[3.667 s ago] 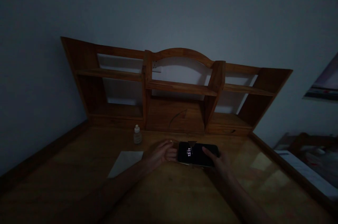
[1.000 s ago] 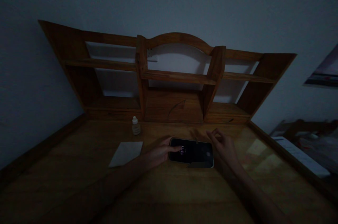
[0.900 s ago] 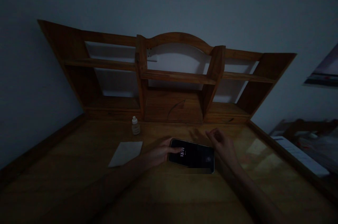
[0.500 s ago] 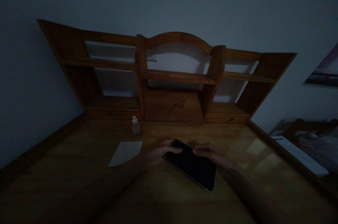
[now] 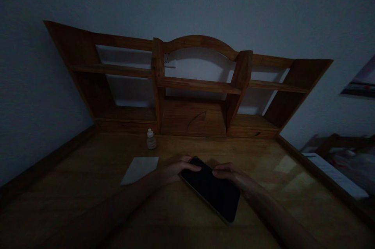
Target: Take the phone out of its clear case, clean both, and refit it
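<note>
A dark tablet (image 5: 215, 190) with a light edge is held between my two hands above the wooden desk, its screen black and its lower right corner pointing toward me. My left hand (image 5: 181, 169) grips its upper left end, thumb lying on the screen and fingers hidden beneath. On the far right edge my right hand (image 5: 230, 174) is closed round it, with the thumb on the front. A white sheet of paper (image 5: 140, 170) lies on the desk, partly behind my left forearm. Beyond it stands a small bottle (image 5: 151, 141) with a white cap.
A wooden shelf unit (image 5: 199, 85) spans the back of the desk (image 5: 175, 210) against the wall. A socket (image 5: 170, 61) shows through its middle opening. To the right, past the raised desk edge, are a white board-like thing (image 5: 336, 176) and a chair back (image 5: 334, 143).
The tablet has turned a little clockwise, its lower right corner coming nearer to me. Both hands keep their hold. The view has shifted slightly.
</note>
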### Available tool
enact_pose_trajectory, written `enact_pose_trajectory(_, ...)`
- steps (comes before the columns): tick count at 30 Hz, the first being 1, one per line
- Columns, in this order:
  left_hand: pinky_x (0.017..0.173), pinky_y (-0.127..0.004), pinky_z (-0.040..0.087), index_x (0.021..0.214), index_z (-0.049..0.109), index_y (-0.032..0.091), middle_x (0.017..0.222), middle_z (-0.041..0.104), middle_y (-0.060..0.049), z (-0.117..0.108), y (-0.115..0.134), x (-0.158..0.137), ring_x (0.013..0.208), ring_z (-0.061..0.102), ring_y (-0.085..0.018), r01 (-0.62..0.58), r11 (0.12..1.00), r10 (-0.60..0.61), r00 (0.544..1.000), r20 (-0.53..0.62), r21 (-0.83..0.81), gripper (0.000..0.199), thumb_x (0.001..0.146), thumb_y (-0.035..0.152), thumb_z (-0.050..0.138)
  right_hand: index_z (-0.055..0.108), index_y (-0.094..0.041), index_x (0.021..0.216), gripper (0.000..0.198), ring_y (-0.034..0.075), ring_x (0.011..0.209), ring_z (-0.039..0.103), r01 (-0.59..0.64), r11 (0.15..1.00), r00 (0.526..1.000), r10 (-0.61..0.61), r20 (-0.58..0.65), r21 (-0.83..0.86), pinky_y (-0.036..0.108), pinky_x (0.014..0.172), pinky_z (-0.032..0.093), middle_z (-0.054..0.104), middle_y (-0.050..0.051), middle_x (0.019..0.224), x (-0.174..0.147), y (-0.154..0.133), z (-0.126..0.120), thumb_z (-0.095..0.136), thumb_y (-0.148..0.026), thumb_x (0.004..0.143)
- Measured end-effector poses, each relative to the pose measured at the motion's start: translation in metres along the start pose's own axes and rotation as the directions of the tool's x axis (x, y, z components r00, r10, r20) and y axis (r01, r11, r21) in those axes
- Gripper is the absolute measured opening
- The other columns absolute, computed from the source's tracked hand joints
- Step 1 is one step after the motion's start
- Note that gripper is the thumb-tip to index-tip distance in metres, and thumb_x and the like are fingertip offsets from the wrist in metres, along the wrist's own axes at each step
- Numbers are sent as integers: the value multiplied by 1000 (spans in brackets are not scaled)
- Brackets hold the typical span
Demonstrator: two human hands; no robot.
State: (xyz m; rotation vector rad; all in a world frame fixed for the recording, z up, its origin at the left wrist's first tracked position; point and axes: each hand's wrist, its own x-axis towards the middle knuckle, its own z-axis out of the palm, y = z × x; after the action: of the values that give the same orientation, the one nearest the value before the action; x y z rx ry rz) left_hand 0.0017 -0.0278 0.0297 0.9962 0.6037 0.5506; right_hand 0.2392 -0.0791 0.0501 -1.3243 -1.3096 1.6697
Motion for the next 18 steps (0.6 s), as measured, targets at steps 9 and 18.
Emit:
enact_pose_trajectory(9, 75, -24, 44, 95, 69, 13, 94, 64, -8, 2, 1, 0, 82, 60, -18, -9, 1000, 9, 1000, 10, -10, 29, 71, 24, 80, 73, -18, 74, 20, 12, 54, 51, 31, 999, 999, -32, -24, -14, 23, 51, 30, 63, 0, 64, 3, 2, 0, 75, -38, 72)
enact_pose_trajectory(18, 80, -25, 44, 98, 68, 11, 98, 64, -9, -3, -3, 6, 88, 60, -19, -13, 997, 14, 1000, 0, -73, 30, 72, 21, 79, 73, -17, 77, 20, 13, 57, 55, 19, 1000, 999, -20, -40, -3, 22, 52, 33, 66, 1, 67, 7, 5, 1, 74, -37, 73)
